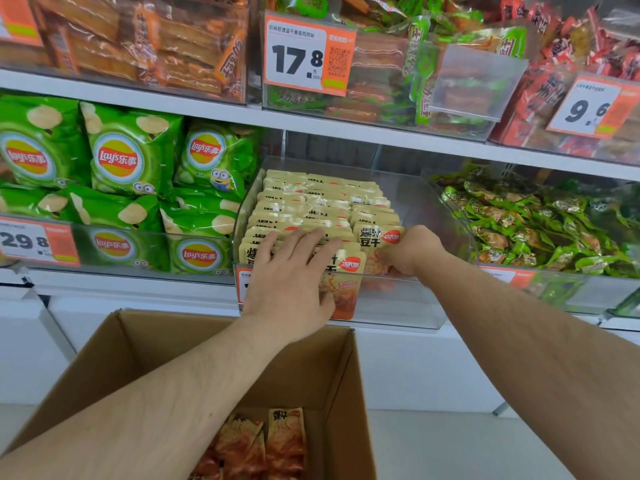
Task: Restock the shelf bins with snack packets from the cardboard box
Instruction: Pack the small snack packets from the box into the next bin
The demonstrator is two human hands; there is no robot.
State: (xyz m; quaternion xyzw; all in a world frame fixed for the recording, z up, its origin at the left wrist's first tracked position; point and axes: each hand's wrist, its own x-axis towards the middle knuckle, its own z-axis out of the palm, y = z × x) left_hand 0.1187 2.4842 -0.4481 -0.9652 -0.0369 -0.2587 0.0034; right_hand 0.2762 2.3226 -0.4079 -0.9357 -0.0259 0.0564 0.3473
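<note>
A clear shelf bin (436,216) in the middle holds rows of upright yellow snack packets (322,206). My left hand (291,271) lies flat with straight fingers on the front packets at the bin's left. My right hand (412,252) curls round a yellow and orange packet (375,242) at the front right of the bin. Below, an open cardboard box (332,375) holds a few more of the same packets (273,441) at its bottom.
Green crisp bags (131,157) fill the bin to the left. Green wrapped snacks (540,223) fill the bin to the right. The upper shelf carries bins with price tags (304,55). A white shelf base (433,368) runs behind the box.
</note>
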